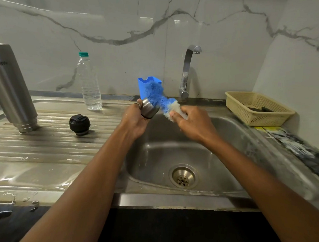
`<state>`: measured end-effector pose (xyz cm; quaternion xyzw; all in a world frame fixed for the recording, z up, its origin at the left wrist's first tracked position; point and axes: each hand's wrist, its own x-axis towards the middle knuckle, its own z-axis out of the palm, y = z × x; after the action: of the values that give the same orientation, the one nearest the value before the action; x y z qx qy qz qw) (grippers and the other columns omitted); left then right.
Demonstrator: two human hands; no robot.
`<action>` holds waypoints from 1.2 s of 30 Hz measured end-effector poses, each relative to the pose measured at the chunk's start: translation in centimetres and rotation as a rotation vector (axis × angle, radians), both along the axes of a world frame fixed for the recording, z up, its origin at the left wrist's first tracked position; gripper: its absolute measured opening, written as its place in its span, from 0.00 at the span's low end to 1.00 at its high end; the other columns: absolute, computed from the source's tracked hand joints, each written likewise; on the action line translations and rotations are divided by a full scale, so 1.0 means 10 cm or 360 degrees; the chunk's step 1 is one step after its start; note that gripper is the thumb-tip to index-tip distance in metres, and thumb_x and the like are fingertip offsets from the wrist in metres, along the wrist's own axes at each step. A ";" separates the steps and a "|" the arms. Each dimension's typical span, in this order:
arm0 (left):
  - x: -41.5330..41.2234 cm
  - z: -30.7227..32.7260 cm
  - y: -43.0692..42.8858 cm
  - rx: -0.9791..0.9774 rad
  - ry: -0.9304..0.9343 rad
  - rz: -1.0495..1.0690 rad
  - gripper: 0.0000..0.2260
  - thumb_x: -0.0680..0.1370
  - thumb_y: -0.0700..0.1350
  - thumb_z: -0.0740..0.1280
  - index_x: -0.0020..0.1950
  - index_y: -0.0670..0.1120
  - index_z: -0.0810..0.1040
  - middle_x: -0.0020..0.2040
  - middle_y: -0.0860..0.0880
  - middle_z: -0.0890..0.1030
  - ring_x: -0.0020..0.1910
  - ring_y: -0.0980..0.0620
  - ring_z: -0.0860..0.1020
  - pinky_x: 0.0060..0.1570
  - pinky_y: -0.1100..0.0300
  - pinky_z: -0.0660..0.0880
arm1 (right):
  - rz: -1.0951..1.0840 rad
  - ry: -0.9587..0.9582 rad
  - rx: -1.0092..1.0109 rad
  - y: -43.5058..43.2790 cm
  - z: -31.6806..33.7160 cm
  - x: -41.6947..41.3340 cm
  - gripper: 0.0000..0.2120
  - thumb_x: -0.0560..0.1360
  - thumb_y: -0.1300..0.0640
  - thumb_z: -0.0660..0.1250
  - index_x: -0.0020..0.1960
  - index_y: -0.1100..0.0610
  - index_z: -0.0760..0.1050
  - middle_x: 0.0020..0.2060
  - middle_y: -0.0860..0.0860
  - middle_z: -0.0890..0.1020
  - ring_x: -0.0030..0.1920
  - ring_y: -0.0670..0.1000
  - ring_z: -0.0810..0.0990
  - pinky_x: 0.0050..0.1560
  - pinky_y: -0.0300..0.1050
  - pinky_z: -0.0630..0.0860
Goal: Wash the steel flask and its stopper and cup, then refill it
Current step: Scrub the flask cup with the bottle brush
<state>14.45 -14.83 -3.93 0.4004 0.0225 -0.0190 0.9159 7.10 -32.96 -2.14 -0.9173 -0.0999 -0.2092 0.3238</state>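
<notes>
- Steel sink in a wet table, marble wall behind.
- Flask stands inverted at the left, stopper nearby.
- Left hand grips the cup above the sink.
- Right hand grasps a blue brush against it.

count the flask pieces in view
3: the steel flask body, mouth down on the drainboard at far left; the black stopper on the drainboard to its right; the steel cup gripped in the left hand over the sink. No others show.
</notes>
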 end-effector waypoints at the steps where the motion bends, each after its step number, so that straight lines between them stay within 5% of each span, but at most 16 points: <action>1: 0.00 0.00 -0.01 0.0019 -0.0001 0.0003 0.15 0.88 0.43 0.53 0.68 0.39 0.73 0.66 0.40 0.80 0.61 0.45 0.81 0.56 0.51 0.82 | -0.0035 0.0012 0.0023 -0.01 -0.01 0.01 0.15 0.80 0.44 0.66 0.44 0.55 0.80 0.34 0.49 0.81 0.37 0.49 0.79 0.37 0.44 0.70; 6: 0.05 -0.03 0.06 0.0144 -0.0018 0.0010 0.16 0.87 0.44 0.55 0.69 0.38 0.74 0.65 0.41 0.81 0.60 0.45 0.82 0.52 0.53 0.83 | 0.0076 0.0038 -0.0006 0.01 -0.03 -0.01 0.15 0.80 0.44 0.66 0.49 0.54 0.83 0.37 0.49 0.83 0.39 0.50 0.81 0.38 0.45 0.72; 10: 0.03 -0.03 0.01 0.0552 -0.0020 0.0158 0.13 0.87 0.48 0.57 0.59 0.43 0.79 0.56 0.45 0.85 0.52 0.50 0.83 0.63 0.52 0.77 | -0.0043 0.0076 -0.0022 -0.05 -0.01 0.01 0.15 0.81 0.44 0.65 0.47 0.55 0.81 0.35 0.48 0.81 0.39 0.52 0.80 0.39 0.45 0.70; 15: -0.02 0.03 0.07 0.0537 0.0008 0.0256 0.36 0.81 0.70 0.45 0.46 0.45 0.82 0.45 0.45 0.86 0.53 0.43 0.84 0.63 0.47 0.78 | 0.0078 0.0021 -0.0045 0.02 0.05 -0.11 0.12 0.81 0.44 0.65 0.47 0.51 0.79 0.34 0.43 0.79 0.36 0.44 0.77 0.34 0.41 0.67; 21: 0.00 0.02 0.17 0.0532 0.0170 0.0596 0.34 0.77 0.74 0.50 0.33 0.50 0.80 0.35 0.47 0.82 0.42 0.43 0.83 0.57 0.39 0.81 | 0.0105 0.0006 -0.0072 0.11 0.08 -0.18 0.13 0.81 0.44 0.65 0.45 0.51 0.79 0.32 0.43 0.77 0.33 0.43 0.74 0.32 0.39 0.64; 26: -0.06 0.09 0.03 0.0585 0.0104 0.0602 0.31 0.81 0.69 0.51 0.44 0.48 0.82 0.35 0.49 0.81 0.37 0.49 0.80 0.45 0.51 0.82 | -0.0003 0.0091 -0.0102 0.04 0.07 -0.15 0.14 0.81 0.44 0.64 0.46 0.53 0.80 0.34 0.45 0.79 0.36 0.48 0.78 0.35 0.44 0.69; 30: -0.06 0.08 0.04 0.0574 0.0042 0.0501 0.31 0.80 0.71 0.54 0.46 0.45 0.81 0.32 0.50 0.79 0.38 0.49 0.80 0.48 0.50 0.81 | 0.0059 0.0023 0.0021 0.05 0.10 -0.18 0.15 0.81 0.44 0.65 0.49 0.54 0.82 0.35 0.47 0.81 0.37 0.48 0.81 0.39 0.46 0.75; 34: -0.12 0.06 0.01 0.0611 -0.0072 0.0340 0.32 0.75 0.75 0.57 0.50 0.47 0.81 0.45 0.42 0.82 0.44 0.44 0.80 0.56 0.38 0.79 | 0.0068 0.0094 0.0110 0.13 0.08 -0.16 0.15 0.81 0.43 0.65 0.44 0.54 0.80 0.33 0.48 0.81 0.36 0.51 0.82 0.42 0.49 0.79; 36: -0.13 0.09 0.00 0.0552 -0.0062 0.0359 0.27 0.81 0.67 0.57 0.60 0.46 0.81 0.52 0.43 0.83 0.43 0.47 0.81 0.49 0.45 0.80 | -0.0038 0.0152 0.0077 0.05 0.04 -0.11 0.17 0.80 0.43 0.64 0.46 0.55 0.81 0.35 0.50 0.83 0.38 0.53 0.83 0.46 0.54 0.81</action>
<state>13.16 -14.81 -3.08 0.5473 0.0526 0.0956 0.8298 5.97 -32.48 -1.74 -0.9192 -0.0685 -0.1714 0.3479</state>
